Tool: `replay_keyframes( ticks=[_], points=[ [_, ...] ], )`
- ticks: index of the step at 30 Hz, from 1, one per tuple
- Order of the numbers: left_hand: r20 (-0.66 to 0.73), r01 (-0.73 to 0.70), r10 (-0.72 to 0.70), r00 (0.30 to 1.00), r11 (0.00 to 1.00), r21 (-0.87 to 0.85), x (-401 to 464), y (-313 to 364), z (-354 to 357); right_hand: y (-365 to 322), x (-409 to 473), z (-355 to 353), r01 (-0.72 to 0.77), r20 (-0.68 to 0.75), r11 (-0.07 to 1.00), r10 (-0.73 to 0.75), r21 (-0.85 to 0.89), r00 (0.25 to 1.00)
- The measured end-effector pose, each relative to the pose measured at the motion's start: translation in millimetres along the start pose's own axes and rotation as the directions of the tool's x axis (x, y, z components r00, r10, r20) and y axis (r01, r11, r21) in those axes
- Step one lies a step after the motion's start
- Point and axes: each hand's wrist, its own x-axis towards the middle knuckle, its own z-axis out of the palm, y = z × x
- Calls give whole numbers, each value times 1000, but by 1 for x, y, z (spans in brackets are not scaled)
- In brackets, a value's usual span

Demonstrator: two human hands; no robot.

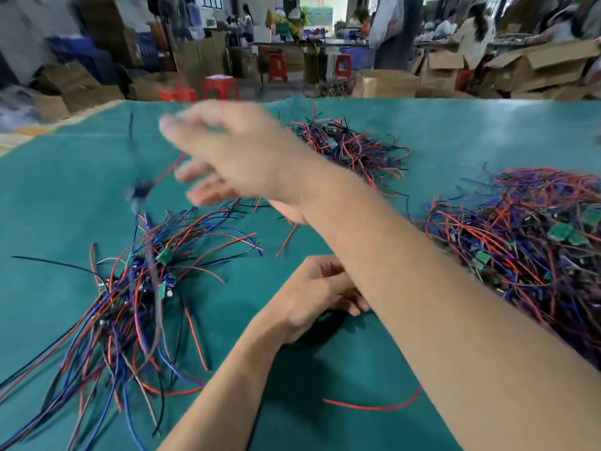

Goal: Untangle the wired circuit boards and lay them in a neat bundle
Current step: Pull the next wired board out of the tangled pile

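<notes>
Red, blue and black wires fan out from the sorted bundle of small green circuit boards (143,288) at the left, boards gathered at the centre, presumably so that leads trail one way. Above it a blurred board with trailing wires (140,193) appears airborne, apparently released toward that bundle. The right hand (227,151), reaching across, is blurred with fingers spread, holding nothing. The left hand (320,294) rests on the green cloth table cover (357,362) with fingers curled; whether it holds anything cannot be told. A smaller tangle (351,148) and the large unsorted heap (533,242) lie right. Beyond: cardboard boxes (549,66), red stools (221,87).
</notes>
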Motion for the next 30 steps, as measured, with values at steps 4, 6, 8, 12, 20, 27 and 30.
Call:
replay_keyframes(
  ticks=[4, 6, 8, 12, 20, 27, 30],
  points=[
    [0, 21, -21, 1000, 1000, -22, 4, -3, -4, 48, 3, -22, 1, -41, 725, -41, -689, 998],
    [-12, 38, -39, 999, 999, -35, 5, -3, -4, 86, 2, -54, -207, -196, 570, 82, -795, 977],
    [-17, 39, -40, 999, 998, -41, 5, -2, -4, 124, -10, -76, -350, -294, 452, 191, -821, 937],
    [-36, 46, -48, 998, 997, -59, 5, -1, -3, 164, -29, -98, -372, -388, 505, 79, -779, 918],
    [-146, 78, -109, 983, 976, -203, 8, 3, -9, 126, -82, -142, 183, -652, 914, 108, 363, 751],
    [-203, 55, -119, 972, 953, -299, 8, 4, -9, 119, -128, -114, 211, -334, 465, 200, 860, 921],
    [-122, 65, -103, 987, 957, -282, 8, 6, -7, 135, -123, -77, 90, -289, 603, 241, 792, 927]
  ],
)
